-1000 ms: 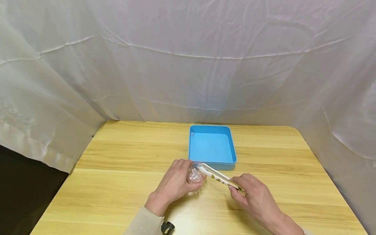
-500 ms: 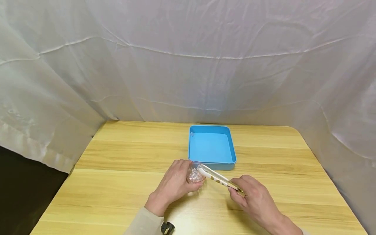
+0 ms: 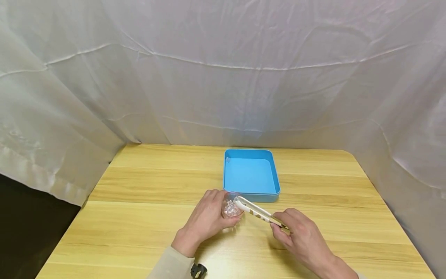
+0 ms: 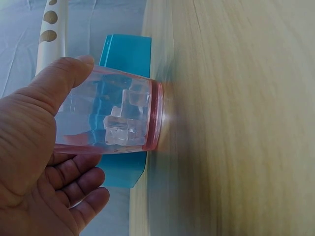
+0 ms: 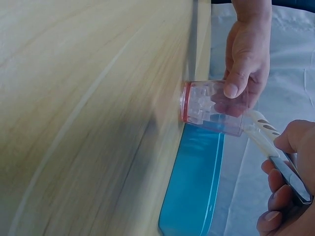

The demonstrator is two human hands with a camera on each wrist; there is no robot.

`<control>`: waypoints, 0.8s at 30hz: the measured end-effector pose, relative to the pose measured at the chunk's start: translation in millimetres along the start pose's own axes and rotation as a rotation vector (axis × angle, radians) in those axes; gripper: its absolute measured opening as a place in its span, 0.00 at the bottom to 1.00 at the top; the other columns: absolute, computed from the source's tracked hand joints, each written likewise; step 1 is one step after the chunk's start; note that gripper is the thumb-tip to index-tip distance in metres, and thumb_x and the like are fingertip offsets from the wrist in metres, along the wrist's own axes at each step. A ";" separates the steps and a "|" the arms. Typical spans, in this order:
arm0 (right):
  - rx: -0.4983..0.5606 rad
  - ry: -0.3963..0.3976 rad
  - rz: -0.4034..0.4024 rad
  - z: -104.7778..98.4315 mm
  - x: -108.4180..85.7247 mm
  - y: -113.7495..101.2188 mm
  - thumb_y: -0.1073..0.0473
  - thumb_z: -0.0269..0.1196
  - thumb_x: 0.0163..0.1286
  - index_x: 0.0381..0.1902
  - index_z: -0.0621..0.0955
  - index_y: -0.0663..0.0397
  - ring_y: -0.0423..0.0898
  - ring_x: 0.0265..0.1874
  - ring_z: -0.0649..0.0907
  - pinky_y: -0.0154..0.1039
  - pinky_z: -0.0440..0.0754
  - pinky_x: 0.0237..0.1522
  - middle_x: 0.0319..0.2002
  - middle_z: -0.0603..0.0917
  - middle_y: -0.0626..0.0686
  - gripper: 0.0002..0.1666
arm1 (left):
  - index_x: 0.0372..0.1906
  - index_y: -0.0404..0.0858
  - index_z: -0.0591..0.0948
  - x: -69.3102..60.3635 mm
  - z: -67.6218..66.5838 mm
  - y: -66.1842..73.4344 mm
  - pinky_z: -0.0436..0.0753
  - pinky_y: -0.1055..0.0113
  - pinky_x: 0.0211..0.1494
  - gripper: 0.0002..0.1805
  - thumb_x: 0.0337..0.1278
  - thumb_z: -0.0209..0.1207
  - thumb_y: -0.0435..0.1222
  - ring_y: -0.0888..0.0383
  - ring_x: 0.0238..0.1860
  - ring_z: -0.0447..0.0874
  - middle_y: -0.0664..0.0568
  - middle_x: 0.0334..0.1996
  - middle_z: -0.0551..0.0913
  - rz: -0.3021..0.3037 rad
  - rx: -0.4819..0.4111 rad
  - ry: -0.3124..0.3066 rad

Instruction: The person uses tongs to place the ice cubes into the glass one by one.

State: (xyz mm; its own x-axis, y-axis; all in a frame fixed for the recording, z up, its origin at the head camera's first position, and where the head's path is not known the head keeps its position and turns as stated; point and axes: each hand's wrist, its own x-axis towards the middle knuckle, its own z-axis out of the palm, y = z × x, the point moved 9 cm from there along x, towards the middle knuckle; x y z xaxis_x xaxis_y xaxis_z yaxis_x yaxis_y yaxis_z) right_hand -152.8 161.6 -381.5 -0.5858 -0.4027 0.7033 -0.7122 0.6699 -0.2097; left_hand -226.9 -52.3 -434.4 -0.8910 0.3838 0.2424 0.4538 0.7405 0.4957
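Observation:
A clear, pink-tinted cup (image 4: 113, 105) stands on the table, with several clear ice-like cubes (image 4: 125, 128) in its lower part. My left hand (image 3: 207, 215) grips the cup from the left, thumb on the near side and fingers round the far side. In my right hand (image 3: 303, 236) are white tongs (image 3: 256, 211) with brown spots and a metal handle end. Their tips reach into the cup's mouth; whether they hold a cube cannot be told. Just behind the cup is a shallow blue box (image 3: 251, 176), a single clear cube (image 3: 228, 159) in its far left corner.
The wooden table (image 3: 146, 221) carries the box and cup. A pale curtain (image 3: 244, 97) hangs along the back and both sides. On the left sleeve's edge sits a small black clip-like piece (image 3: 198, 270).
The tongs' tips have shifted slightly left and down at the cup's mouth, and my right hand with them. My left hand, the cup and the box stay put.

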 end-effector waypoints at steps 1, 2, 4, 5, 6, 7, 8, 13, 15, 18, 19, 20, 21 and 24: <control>0.000 0.001 -0.002 -0.1 0.0 -0.1 0.43 0.52 0.84 0.37 0.87 0.53 0.31 0.28 0.72 0.22 0.70 0.26 0.28 0.79 0.39 0.26 | 0.60 0.37 0.80 0.0 0.0 -0.1 0.81 0.61 0.54 0.39 0.48 0.79 0.54 0.55 0.51 0.77 0.49 0.50 0.85 -0.001 0.000 0.001; 0.000 0.002 -0.003 -0.1 0.1 -0.1 0.42 0.52 0.84 0.37 0.87 0.52 0.31 0.28 0.72 0.22 0.70 0.26 0.28 0.79 0.39 0.26 | 0.60 0.37 0.81 0.0 0.1 -0.2 0.81 0.61 0.54 0.38 0.48 0.79 0.54 0.55 0.51 0.77 0.49 0.50 0.85 -0.001 -0.001 0.001; 0.000 0.005 -0.006 -0.1 0.1 -0.3 0.42 0.51 0.84 0.37 0.87 0.52 0.31 0.28 0.72 0.22 0.70 0.26 0.28 0.79 0.39 0.26 | 0.60 0.37 0.81 0.2 0.3 -0.4 0.81 0.61 0.53 0.38 0.48 0.79 0.54 0.56 0.51 0.77 0.49 0.50 0.85 0.000 0.003 0.003; 0.001 0.006 -0.007 -0.1 0.2 -0.4 0.42 0.51 0.84 0.37 0.87 0.52 0.31 0.28 0.72 0.22 0.70 0.26 0.28 0.79 0.39 0.26 | 0.60 0.37 0.81 0.2 0.4 -0.5 0.81 0.62 0.53 0.38 0.48 0.79 0.55 0.56 0.51 0.77 0.49 0.50 0.85 0.000 0.005 0.004; 0.001 0.007 -0.008 -0.1 0.2 -0.6 0.42 0.51 0.84 0.37 0.87 0.52 0.31 0.28 0.72 0.22 0.70 0.26 0.28 0.79 0.39 0.26 | 0.59 0.37 0.81 0.3 0.5 -0.5 0.81 0.62 0.53 0.38 0.49 0.79 0.55 0.56 0.51 0.77 0.49 0.50 0.85 0.001 0.007 0.005; 0.001 0.007 -0.009 0.1 0.2 -0.8 0.42 0.51 0.84 0.37 0.87 0.52 0.31 0.28 0.72 0.22 0.70 0.26 0.28 0.79 0.39 0.26 | 0.59 0.37 0.81 0.4 0.6 -0.5 0.81 0.62 0.53 0.38 0.49 0.79 0.55 0.56 0.51 0.77 0.49 0.49 0.85 0.002 0.008 0.005; 0.000 0.007 -0.008 0.1 0.3 -0.8 0.42 0.51 0.84 0.37 0.87 0.52 0.31 0.28 0.72 0.22 0.70 0.26 0.28 0.79 0.39 0.26 | 0.59 0.37 0.81 0.6 0.8 -0.6 0.80 0.62 0.53 0.37 0.49 0.79 0.55 0.56 0.50 0.77 0.50 0.49 0.85 0.004 0.010 0.006; -0.005 0.003 -0.004 0.5 0.2 -1.3 0.42 0.51 0.84 0.38 0.87 0.52 0.31 0.28 0.72 0.22 0.70 0.26 0.28 0.79 0.39 0.26 | 0.58 0.37 0.81 1.0 1.0 -0.5 0.80 0.62 0.51 0.37 0.49 0.78 0.55 0.56 0.49 0.77 0.50 0.48 0.85 0.007 0.011 0.009; -0.008 -0.001 -0.003 0.5 0.2 -1.7 0.41 0.50 0.84 0.38 0.87 0.53 0.31 0.28 0.72 0.23 0.71 0.26 0.29 0.80 0.40 0.28 | 0.58 0.37 0.81 1.1 0.8 -0.7 0.80 0.63 0.51 0.37 0.50 0.78 0.55 0.56 0.49 0.77 0.50 0.48 0.85 0.005 0.011 0.011; -0.011 -0.011 0.001 1.0 0.1 -1.8 0.40 0.49 0.84 0.39 0.87 0.55 0.32 0.28 0.73 0.24 0.72 0.27 0.29 0.81 0.42 0.29 | 0.59 0.37 0.81 1.1 0.5 -1.1 0.80 0.62 0.51 0.37 0.50 0.78 0.55 0.56 0.49 0.77 0.50 0.48 0.85 0.003 0.008 0.012; -0.013 -0.014 0.003 1.2 0.0 -1.8 0.40 0.49 0.84 0.39 0.86 0.55 0.32 0.28 0.73 0.24 0.72 0.27 0.29 0.81 0.42 0.30 | 0.59 0.37 0.81 1.2 0.5 -1.3 0.80 0.62 0.51 0.37 0.50 0.78 0.55 0.56 0.49 0.77 0.50 0.48 0.85 0.002 0.008 0.012; -0.012 -0.016 0.004 1.5 -0.1 -1.7 0.40 0.49 0.84 0.39 0.86 0.56 0.32 0.29 0.73 0.24 0.72 0.27 0.29 0.81 0.42 0.30 | 0.58 0.37 0.81 1.2 0.4 -1.3 0.80 0.62 0.52 0.37 0.50 0.78 0.56 0.56 0.50 0.77 0.50 0.48 0.85 0.002 0.009 0.013; -0.011 -0.018 0.007 1.9 -0.3 -1.5 0.40 0.49 0.84 0.39 0.86 0.56 0.32 0.29 0.73 0.24 0.72 0.27 0.29 0.81 0.42 0.30 | 0.58 0.37 0.81 1.1 0.4 -1.3 0.80 0.62 0.52 0.37 0.50 0.78 0.56 0.56 0.50 0.77 0.50 0.48 0.85 0.002 0.008 0.013; -0.012 -0.019 0.011 2.4 -0.7 -1.0 0.40 0.49 0.84 0.40 0.86 0.55 0.32 0.29 0.72 0.24 0.72 0.27 0.29 0.81 0.42 0.29 | 0.58 0.37 0.81 1.0 0.6 -1.5 0.81 0.62 0.52 0.37 0.50 0.78 0.55 0.56 0.50 0.77 0.50 0.47 0.85 0.001 0.005 0.012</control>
State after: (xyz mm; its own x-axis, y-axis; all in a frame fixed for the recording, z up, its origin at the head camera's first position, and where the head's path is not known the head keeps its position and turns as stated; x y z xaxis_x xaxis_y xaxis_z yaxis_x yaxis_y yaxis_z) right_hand -152.6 159.7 -383.4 -0.6008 -0.4068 0.6882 -0.7011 0.6818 -0.2091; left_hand -228.5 -52.7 -435.4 -0.8906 0.3780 0.2529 0.4547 0.7429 0.4913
